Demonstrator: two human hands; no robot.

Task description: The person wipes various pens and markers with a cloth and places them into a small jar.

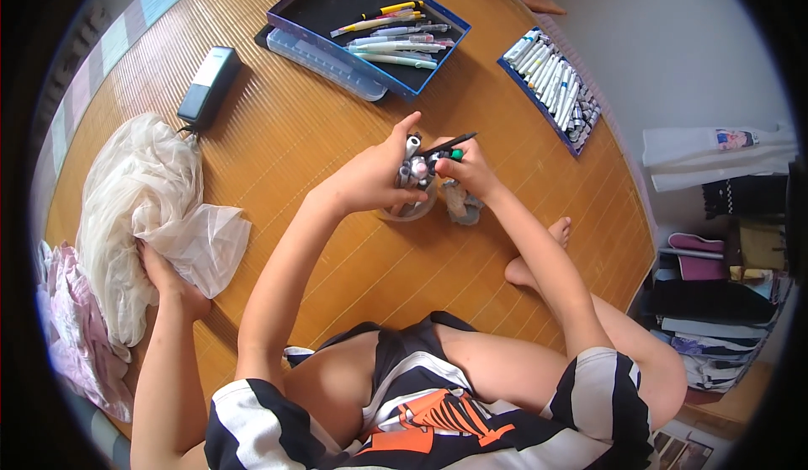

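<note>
brown slatted mat [362, 281] carries it all; step looks like sorting writing tools by hand, next move seems to call for steadying most of them while freeing one piece. containers, big to small: dark-lined blue rectangular box [324, 7], assorted slim pens [400, 47] lying inside, translucent blue plastic case [320, 64] along its near side; second blue rectangular box [536, 106], packed with white-barrelled markers [551, 83]; clear round plastic tub [408, 214], mostly covered, contents can't tell. left hand [374, 171]: grip wrapped around a mixed grey-and-white marker bunch [417, 168] at the tub. right hand [473, 171]: grip narrow, at a slim black pen [454, 142] and green-capped marker [456, 155], can't tell which it pinches.
</note>
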